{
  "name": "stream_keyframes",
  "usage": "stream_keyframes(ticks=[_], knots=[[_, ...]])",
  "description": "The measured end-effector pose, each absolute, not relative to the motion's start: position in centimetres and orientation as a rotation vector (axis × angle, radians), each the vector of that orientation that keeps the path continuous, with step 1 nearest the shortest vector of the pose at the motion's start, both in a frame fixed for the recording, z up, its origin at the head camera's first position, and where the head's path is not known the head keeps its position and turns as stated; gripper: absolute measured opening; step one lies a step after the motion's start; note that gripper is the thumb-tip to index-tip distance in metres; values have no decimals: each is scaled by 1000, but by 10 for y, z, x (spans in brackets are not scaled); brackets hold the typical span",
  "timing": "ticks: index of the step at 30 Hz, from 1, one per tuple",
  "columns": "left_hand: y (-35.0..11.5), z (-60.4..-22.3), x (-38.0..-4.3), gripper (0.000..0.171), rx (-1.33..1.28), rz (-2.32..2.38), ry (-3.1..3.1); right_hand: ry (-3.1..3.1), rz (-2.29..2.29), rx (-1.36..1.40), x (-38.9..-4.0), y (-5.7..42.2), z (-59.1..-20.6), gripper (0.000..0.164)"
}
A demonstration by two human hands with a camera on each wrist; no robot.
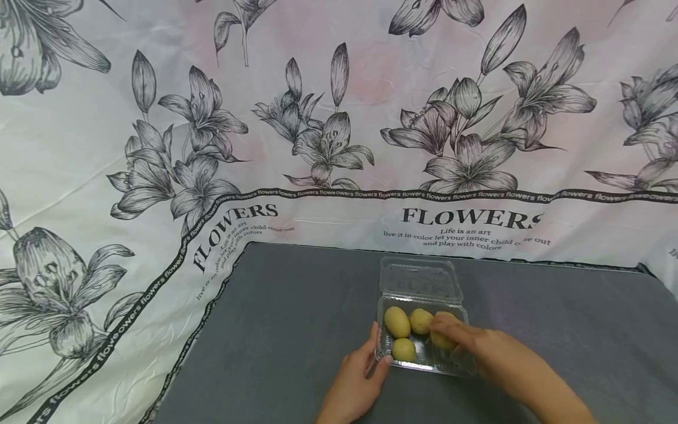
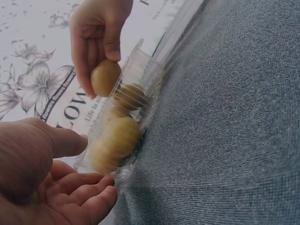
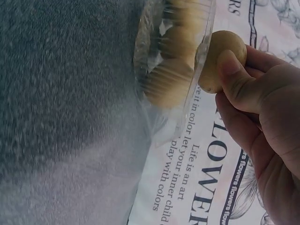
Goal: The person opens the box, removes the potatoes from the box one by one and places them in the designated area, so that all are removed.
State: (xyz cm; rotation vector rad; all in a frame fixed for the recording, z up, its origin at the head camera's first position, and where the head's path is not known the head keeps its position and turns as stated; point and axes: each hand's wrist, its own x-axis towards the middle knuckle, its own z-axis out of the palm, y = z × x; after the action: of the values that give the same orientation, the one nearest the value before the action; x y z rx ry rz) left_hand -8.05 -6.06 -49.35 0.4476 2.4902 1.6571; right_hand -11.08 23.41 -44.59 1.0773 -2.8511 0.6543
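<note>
Left hand (image 1: 356,377) rests at the near left corner of a clear plastic box (image 1: 428,357), thumb and fingers parted around that corner, fingers along the side wall. Right hand (image 1: 477,344) pinches a yellowish round fruit or vegetable (image 2: 106,78) between thumb and fingers, at the box's rim on the right side. Inside the box, a small yellow piece (image 1: 404,350) lies near the front; behind it sit a larger oval piece (image 1: 397,322) at the left and a rounder piece (image 1: 421,321) beside it. Whether more lie under the right hand is hard to tell. Beyond, the transparent lid (image 1: 421,280) is folded back on the dark grey table (image 1: 286,318). Farthest hangs a pale cloth (image 1: 318,218) printed with lilies and "FLOWERS".
</note>
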Motion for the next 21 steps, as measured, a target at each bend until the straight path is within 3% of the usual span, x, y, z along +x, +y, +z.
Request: stream_keyframes(ticks=[21], knots=[[-61, -494, -80, 69, 436, 1621, 2515, -2834, 522, 833, -116, 258, -441, 100]])
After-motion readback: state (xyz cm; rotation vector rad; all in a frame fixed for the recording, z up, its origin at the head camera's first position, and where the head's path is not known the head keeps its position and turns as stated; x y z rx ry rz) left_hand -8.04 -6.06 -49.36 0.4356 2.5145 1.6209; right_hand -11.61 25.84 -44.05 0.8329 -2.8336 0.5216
